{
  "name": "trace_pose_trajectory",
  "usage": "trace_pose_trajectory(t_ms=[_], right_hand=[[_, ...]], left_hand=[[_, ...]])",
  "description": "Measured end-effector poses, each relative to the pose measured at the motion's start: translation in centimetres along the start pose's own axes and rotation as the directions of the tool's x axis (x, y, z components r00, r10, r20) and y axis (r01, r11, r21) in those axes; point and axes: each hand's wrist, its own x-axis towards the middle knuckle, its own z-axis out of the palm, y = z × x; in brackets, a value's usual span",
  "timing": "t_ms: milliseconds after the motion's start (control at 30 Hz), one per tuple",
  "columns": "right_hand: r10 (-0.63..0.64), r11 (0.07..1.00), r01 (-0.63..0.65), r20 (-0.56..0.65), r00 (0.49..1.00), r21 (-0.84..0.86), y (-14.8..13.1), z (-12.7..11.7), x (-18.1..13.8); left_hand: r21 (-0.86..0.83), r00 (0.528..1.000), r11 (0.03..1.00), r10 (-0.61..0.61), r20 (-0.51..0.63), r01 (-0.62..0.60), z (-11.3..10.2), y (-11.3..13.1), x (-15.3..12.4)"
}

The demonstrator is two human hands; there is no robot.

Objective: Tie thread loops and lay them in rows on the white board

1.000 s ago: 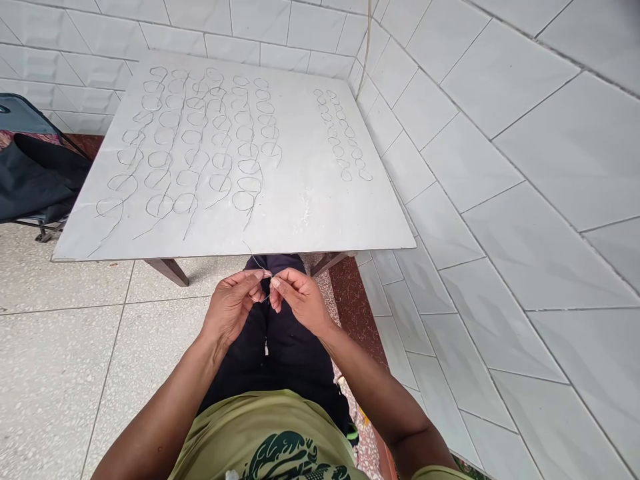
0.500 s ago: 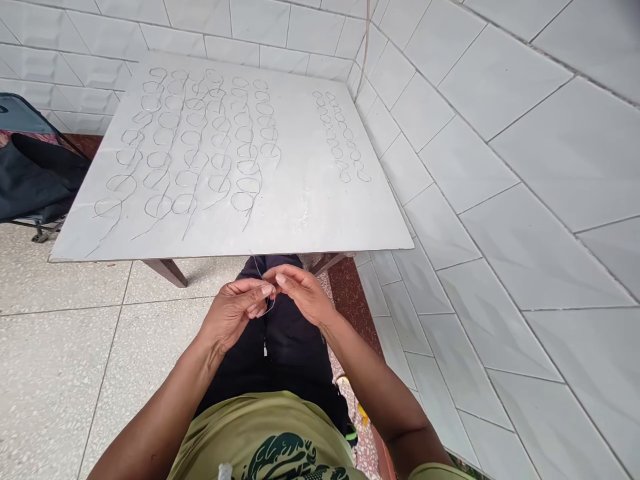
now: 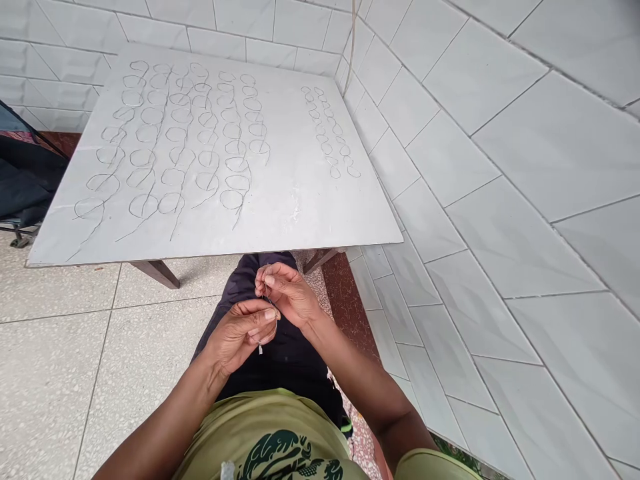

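A thin wire (image 3: 269, 297) runs between my two hands, above my lap and just in front of the table edge. My left hand (image 3: 247, 331) pinches it between thumb and forefinger, and part of it curves down past the fingertips. Slightly higher and to the right, my right hand (image 3: 287, 290) has its thumb and fingertips closed on the upper part of the wire. The fingers hide much of the wire's shape. On the white table ahead lie rows of wire loops with long tails (image 3: 173, 202).
The white tabletop (image 3: 280, 233) stands on dark wooden legs (image 3: 157, 272). Two rows of smaller wire loops (image 3: 335, 172) lie on its right side. Tiled walls (image 3: 440, 167) border the table at the back and right. A dark folding chair (image 3: 25, 177) is at the left.
My right hand has moved up relative to my left, drawing the upper wire with it. My left hand is lower, still pinching the wire. The view has shifted slightly to the right.
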Motion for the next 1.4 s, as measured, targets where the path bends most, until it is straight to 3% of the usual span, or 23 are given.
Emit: trace_pose_trajectory(t_ms=[167, 367, 533, 767, 867, 1167, 1400], right_hand=[[-0.112, 0.993, 0.109, -0.079, 0.991, -0.044, 0.1, 0.8, -0.4], [-0.141, 0.989, 0.132, -0.142, 0.98, -0.071, 0.3, 1.4, -0.4], [-0.108, 0.988, 0.091, -0.135, 0.985, -0.127, 0.1, 1.2, -0.6], [-0.152, 0.886, 0.092, -0.097, 0.984, -0.455, -0.4, 1.6, -3.4], [-0.146, 0.836, 0.057, -0.12, 0.982, -0.546, 0.2, 2.1, -4.2], [-0.203, 0.816, 0.071, -0.17, 0.964, -0.573, 1.9, 1.7, -3.9], [-0.307, 0.667, 0.128, -0.115, 0.945, -0.734, 1.5, 0.9, -3.4]], left_hand=[[-0.071, 1.0, 0.997, 0.012, -0.011, -0.013, 0.2, -0.3, -0.4], [-0.12, 1.0, 0.993, 0.011, -0.027, -0.014, 0.3, -0.4, -0.5], [-0.027, 0.989, 0.995, 0.089, -0.118, -0.093, 0.7, -0.1, -0.3], [0.106, 0.88, 0.949, 0.316, -0.355, -0.297, 0.4, 0.0, 0.8], [0.128, 0.842, 0.936, 0.351, -0.41, -0.328, 0.2, -0.3, 1.0], [0.217, 0.869, 0.943, 0.319, -0.378, -0.252, -1.1, 0.9, 0.7], [0.392, 0.842, 0.884, 0.402, -0.359, -0.255, -1.5, 1.0, 0.8]])
